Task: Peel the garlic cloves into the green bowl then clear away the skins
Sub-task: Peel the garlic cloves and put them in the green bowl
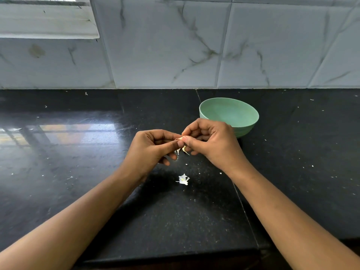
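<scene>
Both hands meet above the black counter. My left hand [153,147] and my right hand [210,143] pinch a small garlic clove [182,147] between thumbs and fingertips, and strips of pale skin hang down from it. Most of the clove is hidden by the fingers. The green bowl [233,114] stands just behind my right hand, and the part of its inside that shows holds nothing. A white scrap of garlic skin [183,179] lies on the counter below the hands.
The black stone counter [78,172] carries scattered small white flecks. A marbled tile wall [175,45] rises behind it and a window sill [46,24] sits at the upper left. The counter's front edge [165,256] runs near the bottom.
</scene>
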{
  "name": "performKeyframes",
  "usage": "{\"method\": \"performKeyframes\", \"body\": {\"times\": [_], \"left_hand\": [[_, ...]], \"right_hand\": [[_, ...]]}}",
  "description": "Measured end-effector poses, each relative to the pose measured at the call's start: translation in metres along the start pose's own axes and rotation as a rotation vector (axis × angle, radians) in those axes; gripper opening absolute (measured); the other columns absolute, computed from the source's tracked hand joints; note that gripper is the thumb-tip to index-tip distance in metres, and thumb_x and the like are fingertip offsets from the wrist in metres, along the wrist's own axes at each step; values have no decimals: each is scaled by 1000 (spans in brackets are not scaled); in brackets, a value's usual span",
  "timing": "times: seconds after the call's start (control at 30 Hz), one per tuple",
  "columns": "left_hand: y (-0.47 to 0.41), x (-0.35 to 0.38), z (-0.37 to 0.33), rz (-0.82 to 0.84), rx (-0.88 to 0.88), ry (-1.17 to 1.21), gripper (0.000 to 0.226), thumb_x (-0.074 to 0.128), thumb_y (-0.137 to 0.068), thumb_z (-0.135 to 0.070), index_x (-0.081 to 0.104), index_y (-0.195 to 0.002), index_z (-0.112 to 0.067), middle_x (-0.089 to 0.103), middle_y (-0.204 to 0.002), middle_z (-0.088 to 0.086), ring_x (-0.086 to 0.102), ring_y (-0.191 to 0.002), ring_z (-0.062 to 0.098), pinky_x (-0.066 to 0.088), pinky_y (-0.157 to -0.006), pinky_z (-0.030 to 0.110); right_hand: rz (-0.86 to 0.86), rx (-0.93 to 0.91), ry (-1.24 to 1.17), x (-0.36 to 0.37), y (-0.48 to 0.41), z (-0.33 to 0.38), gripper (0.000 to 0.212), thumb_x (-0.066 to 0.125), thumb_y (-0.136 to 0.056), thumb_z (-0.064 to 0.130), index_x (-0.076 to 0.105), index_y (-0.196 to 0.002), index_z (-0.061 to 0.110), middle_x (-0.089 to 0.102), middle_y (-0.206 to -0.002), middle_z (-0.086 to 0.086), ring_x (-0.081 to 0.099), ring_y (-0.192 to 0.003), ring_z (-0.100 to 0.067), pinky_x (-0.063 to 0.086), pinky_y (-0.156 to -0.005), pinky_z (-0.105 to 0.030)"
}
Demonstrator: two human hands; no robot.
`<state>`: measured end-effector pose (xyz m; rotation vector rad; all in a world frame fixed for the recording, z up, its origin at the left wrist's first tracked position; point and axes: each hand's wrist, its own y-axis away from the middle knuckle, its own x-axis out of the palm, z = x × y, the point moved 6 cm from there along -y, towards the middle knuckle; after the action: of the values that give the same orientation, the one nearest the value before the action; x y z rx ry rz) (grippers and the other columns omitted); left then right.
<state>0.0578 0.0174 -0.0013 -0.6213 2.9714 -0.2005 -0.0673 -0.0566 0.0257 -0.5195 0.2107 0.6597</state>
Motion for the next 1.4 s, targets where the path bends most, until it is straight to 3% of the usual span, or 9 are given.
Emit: {"method": "performKeyframes", "body": {"times": [0.17,0.5,0.67,0.8,0.97,1.2,1.4], "left_hand": [[1,-1,-7,-44,114,-81,16,74,-68,-25,74,-81,-14,69,-61,-1,59,-48,9,47,-44,22],[5,-1,-12,-74,153,-41,13,72,-74,-14,73,-85,-6,70,-63,4,61,-49,11,48,-45,20],[4,-1,-9,-82,106,59,13,72,-70,-15,71,-81,-8,69,-61,3,62,-50,10,49,-47,18],[4,0,-7,-79,104,82,6,71,-74,-5,71,-80,-6,70,-62,4,61,-48,10,48,-47,17],[3,1,-5,-89,76,137,13,71,-67,-13,72,-78,-8,70,-62,5,60,-48,9,47,-46,17],[1,2,1,-106,-100,402,13,66,-65,-12,65,-77,-9,69,-61,3,60,-45,5,47,-40,12],[2,7,4,-1,-211,489,16,64,-68,-15,64,-84,-10,68,-60,1,65,-50,4,47,-40,11]], "right_hand": [[23,155,-278,1,-2,-8,8,69,-81,-1,66,-77,6,69,-70,-13,65,-59,-13,54,-53,-23],[42,180,-233,-1,-2,-9,3,69,-82,5,69,-82,1,71,-83,-23,67,-63,-14,57,-60,-26],[50,214,-213,7,0,-11,6,63,-87,5,65,-82,5,65,-67,-5,63,-57,-8,57,-58,-25],[64,291,-292,13,2,-14,9,58,-91,5,62,-83,5,60,-64,-3,58,-53,-6,57,-56,-27],[73,363,-387,22,4,-16,15,51,-96,9,57,-81,10,54,-65,-2,56,-50,-6,57,-54,-27],[118,101,-324,14,0,-4,16,60,-89,2,64,-94,17,60,-78,2,62,-70,-8,56,-54,-24],[-20,29,-353,11,-2,-5,15,70,-80,0,68,-83,14,66,-76,-5,62,-61,-8,49,-47,-22]]}}
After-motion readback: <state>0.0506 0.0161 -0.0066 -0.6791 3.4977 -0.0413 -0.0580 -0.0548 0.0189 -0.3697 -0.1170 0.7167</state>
